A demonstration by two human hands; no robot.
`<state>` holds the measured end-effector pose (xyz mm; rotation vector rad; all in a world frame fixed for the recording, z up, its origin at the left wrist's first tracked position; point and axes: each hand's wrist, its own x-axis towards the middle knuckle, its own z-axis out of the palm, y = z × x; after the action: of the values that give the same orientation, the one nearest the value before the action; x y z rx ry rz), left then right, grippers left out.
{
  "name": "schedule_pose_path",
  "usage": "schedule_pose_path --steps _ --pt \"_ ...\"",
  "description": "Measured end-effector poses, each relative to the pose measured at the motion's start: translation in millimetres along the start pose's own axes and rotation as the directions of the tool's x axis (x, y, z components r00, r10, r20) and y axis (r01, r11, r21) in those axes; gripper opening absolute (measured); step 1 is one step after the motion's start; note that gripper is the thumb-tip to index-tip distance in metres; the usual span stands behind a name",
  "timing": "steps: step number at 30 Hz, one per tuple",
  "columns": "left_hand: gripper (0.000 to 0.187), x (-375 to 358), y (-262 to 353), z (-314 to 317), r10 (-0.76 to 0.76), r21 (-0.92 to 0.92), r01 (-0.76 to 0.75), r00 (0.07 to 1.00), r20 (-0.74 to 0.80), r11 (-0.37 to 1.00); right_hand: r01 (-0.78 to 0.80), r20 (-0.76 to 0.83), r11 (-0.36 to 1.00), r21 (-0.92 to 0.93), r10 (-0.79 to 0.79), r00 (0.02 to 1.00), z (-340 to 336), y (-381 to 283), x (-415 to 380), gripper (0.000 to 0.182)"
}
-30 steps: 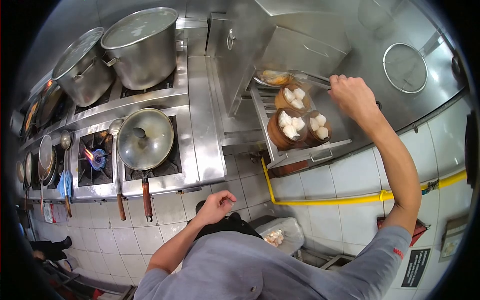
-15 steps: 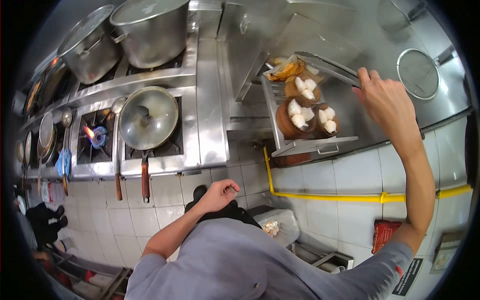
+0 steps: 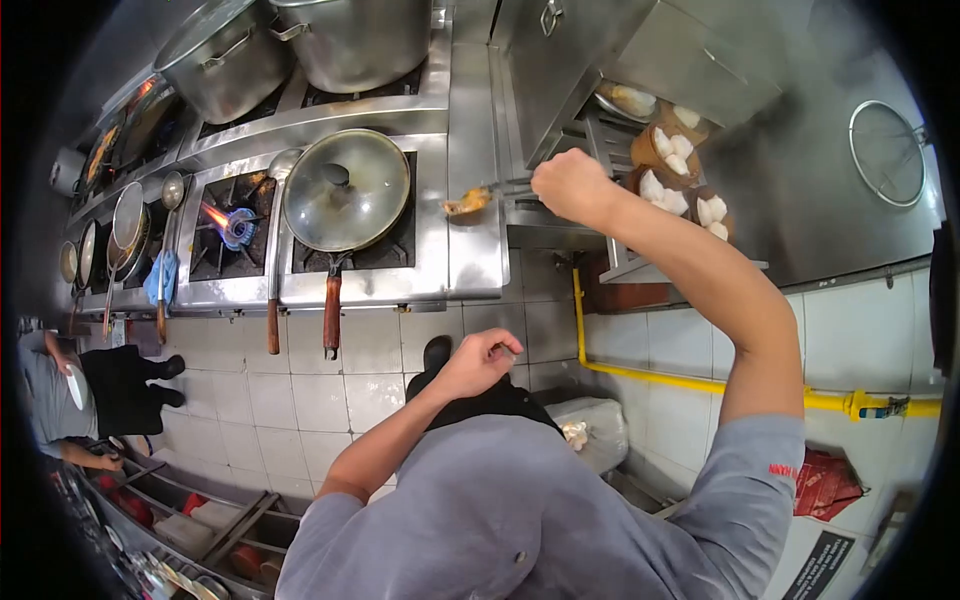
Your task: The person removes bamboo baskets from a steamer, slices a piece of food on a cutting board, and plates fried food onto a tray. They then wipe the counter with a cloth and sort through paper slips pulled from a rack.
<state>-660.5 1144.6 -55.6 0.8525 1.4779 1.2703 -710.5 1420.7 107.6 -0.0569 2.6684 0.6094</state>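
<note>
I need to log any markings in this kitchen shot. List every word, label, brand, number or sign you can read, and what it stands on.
Nothing reads clearly.
Red mark on the grey sleeve: too small to read.
Dark sign on the tiled wall, white print: too blurred.
Red packet by the wall: no legible print.
Label on the yellow pipe: unreadable.
</note>
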Motion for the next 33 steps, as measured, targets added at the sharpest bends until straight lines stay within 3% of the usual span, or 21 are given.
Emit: schedule_pose_path --steps 6,7,8,9,11,12,13,15,17,18,19,20,21,22,23,24,26,28,30,31,33 --pt "0.016 8 17 40 0.111 -0.011 -0.110 0.989 0.097 0.994 -0.119 0.069 0.991 0.064 0.114 0.991 -25 10 -42 0.018" --pt "0.016 12 20 54 0.149 -0.015 -0.148 0.981 0.127 0.989 -0.107 -0.047 0.983 0.147 0.115 0.992 -28 25 -67 0.016" --pt "0.016 18 27 68 0.150 -0.034 -0.146 0.971 0.187 0.989 -0.060 -0.275 0.973 0.225 0.123 0.954 -44 31 -106 0.019" --pt "0.016 23 40 81 0.151 -0.053 -0.142 0.957 0.247 0.988 -0.256 -0.140 0.938 0.233 0.293 0.946 -63 33 -133 0.022" --pt "0.016 35 56 106 0.165 -0.099 -0.139 0.928 0.334 0.985 -0.336 -0.257 0.897 0.288 0.410 0.875 -63 47 -200 0.030" --pt "0.017 43 62 117 0.178 -0.126 -0.141 0.915 0.362 0.982 -0.377 -0.337 0.855 0.355 0.494 0.802 -64 43 -237 0.045" --pt "0.018 48 66 126 0.194 -0.151 -0.145 0.899 0.392 0.978 -0.403 -0.256 0.725 0.558 0.613 0.748 -57 43 -274 0.061" --pt "0.019 57 64 144 0.210 -0.262 -0.114 0.903 0.375 0.958 -0.575 0.023 0.432 0.695 0.785 0.618 -57 30 -352 0.073" --pt "0.021 75 68 161 0.194 -0.380 -0.053 0.919 0.343 0.923 -0.590 0.154 0.151 0.793 0.887 0.434 -17 3 -435 0.086" --pt "0.023 82 71 167 0.153 -0.446 0.004 0.936 0.316 0.895 -0.517 0.218 0.016 0.856 0.895 0.389 2 -12 -472 0.090" --pt "0.024 89 73 172 0.104 -0.509 0.062 0.951 0.291 0.859 -0.505 0.269 -0.098 0.858 0.922 0.278 26 -36 -505 0.091" --pt "0.025 98 76 177 0.105 -0.524 0.049 0.960 0.260 0.850 -0.561 0.286 -0.115 0.820 0.931 0.228 43 -57 -536 0.093" --pt "0.027 109 79 182 0.106 -0.541 0.035 0.968 0.227 0.841 -0.400 0.377 -0.282 0.872 0.908 0.182 57 -80 -563 0.094" --pt "0.028 119 83 188 0.104 -0.557 0.022 0.976 0.193 0.830 -0.319 0.412 -0.354 0.879 0.901 0.137 71 -105 -583 0.093" --pt "0.030 128 87 194 0.119 -0.522 -0.027 0.982 0.145 0.853 -0.435 0.437 -0.341 0.834 0.888 0.143 76 -122 -603 0.095" --pt "0.030 137 90 201 0.145 -0.528 -0.055 0.981 0.129 0.847 -0.436 0.458 -0.392 0.810 0.887 0.053 82 -145 -615 0.085" --pt "0.031 152 96 210 0.188 -0.535 -0.107 0.977 0.098 0.838 -0.461 0.619 -0.534 0.709 0.784 0.044 105 -175 -648 0.035" --pt "0.032 166 104 219 0.177 -0.546 -0.108 0.981 0.075 0.831 -0.367 0.730 -0.676 0.639 0.684 0.011 116 -196 -649 0.030" --pt "0.033 181 104 226 0.173 -0.571 -0.110 0.983 0.058 0.814 -0.276 0.788 -0.750 0.601 0.614 0.047 140 -215 -650 0.034" --pt "0.034 183 113 228 0.102 -0.630 -0.061 0.994 0.029 0.774 -0.356 0.805 -0.751 0.557 0.593 0.009 150 -221 -648 0.033" --pt "0.036 188 112 231 0.104 -0.633 -0.066 0.994 0.022 0.771 -0.386 0.827 -0.749 0.538 0.559 0.067 155 -222 -645 0.033"
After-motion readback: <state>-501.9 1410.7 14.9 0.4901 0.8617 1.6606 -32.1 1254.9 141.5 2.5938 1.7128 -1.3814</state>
